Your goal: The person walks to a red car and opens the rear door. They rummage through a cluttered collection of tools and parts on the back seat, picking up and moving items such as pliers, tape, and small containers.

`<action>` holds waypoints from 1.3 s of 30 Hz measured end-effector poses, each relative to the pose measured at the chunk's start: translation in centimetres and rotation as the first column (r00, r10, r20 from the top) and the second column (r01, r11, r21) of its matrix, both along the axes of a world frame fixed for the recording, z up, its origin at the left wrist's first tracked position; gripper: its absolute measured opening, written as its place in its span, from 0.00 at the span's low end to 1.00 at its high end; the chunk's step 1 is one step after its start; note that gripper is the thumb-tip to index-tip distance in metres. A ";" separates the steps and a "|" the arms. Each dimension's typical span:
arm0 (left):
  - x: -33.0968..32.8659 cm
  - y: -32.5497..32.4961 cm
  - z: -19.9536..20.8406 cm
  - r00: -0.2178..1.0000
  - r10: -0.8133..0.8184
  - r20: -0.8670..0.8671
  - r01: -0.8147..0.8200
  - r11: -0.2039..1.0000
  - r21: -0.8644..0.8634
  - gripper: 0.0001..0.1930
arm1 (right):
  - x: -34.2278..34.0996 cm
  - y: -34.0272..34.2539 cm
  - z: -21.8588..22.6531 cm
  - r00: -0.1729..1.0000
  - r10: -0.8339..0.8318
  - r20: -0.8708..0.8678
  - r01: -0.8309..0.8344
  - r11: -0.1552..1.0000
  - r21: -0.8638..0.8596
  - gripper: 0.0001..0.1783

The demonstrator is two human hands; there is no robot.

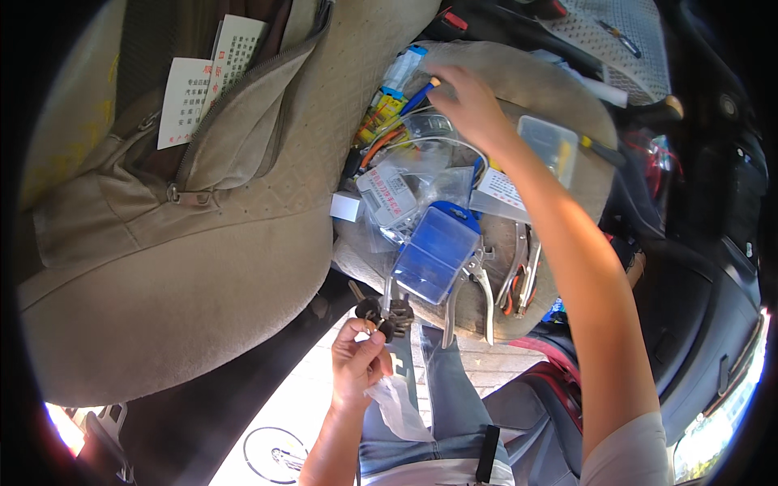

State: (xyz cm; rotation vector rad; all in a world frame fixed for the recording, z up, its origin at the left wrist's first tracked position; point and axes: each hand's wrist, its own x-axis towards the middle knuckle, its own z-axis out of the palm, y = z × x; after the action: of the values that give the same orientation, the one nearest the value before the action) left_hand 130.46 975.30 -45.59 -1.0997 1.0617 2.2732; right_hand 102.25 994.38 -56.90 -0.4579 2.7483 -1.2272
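My left hand (356, 364) is closed on a bunch of keys (389, 314) with dark heads, held beyond the front edge of the seat. A crumpled clear plastic bag (400, 409) hangs from the same hand. My right hand (466, 101) reaches over the far part of the seat with its fingers apart. Between its fingertips lies the orange end of a blue-handled screwdriver (420, 95); no firm grip on it shows. Yellow packets (381, 113) and a blue-and-white packet (403, 69) lie beside it. Nearer are a grey-white case (387, 196) and a blue plastic box (438, 251).
Locking pliers (474, 296) and more pliers (523, 271) lie along the front of the car seat (356, 263). A clear box (548, 146) and a yellow-black tool (600, 150) sit at the right. An unzipped bag (235, 138) holding printed cards (182, 101) rests at the left.
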 end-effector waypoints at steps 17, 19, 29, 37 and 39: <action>0.3 -0.6 -1.2 0.990 0.141 -0.008 -0.141 0.989 -0.041 0.02 | 12.2 1.0 3.6 0.733 -0.142 0.665 0.564 0.674 -0.477 0.06; -0.8 0.4 -2.1 0.959 0.280 0.040 -0.282 0.955 0.092 0.02 | 18.1 3.1 6.1 0.604 0.039 0.796 0.649 0.556 -0.520 0.08; -2.3 3.7 -3.4 0.872 0.489 0.009 -0.488 0.868 0.091 0.05 | 27.5 1.3 11.4 0.509 0.295 0.808 0.846 -0.001 -0.533 0.10; -0.2 8.2 -1.5 0.847 0.506 -0.163 -0.525 0.844 -0.109 0.06 | 30.6 0.5 13.9 0.821 0.140 0.554 0.274 0.755 -0.596 0.07; 0.5 8.7 -1.0 0.838 0.510 -0.194 -0.540 0.827 -0.156 0.06 | 32.0 -0.8 13.7 0.746 0.106 0.658 0.413 0.702 -0.581 0.11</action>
State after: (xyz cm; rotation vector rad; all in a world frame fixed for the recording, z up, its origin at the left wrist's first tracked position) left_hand 130.96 983.95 -46.54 -1.4845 1.1821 2.7542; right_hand 134.30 993.55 -43.21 0.1984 1.6705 -2.0025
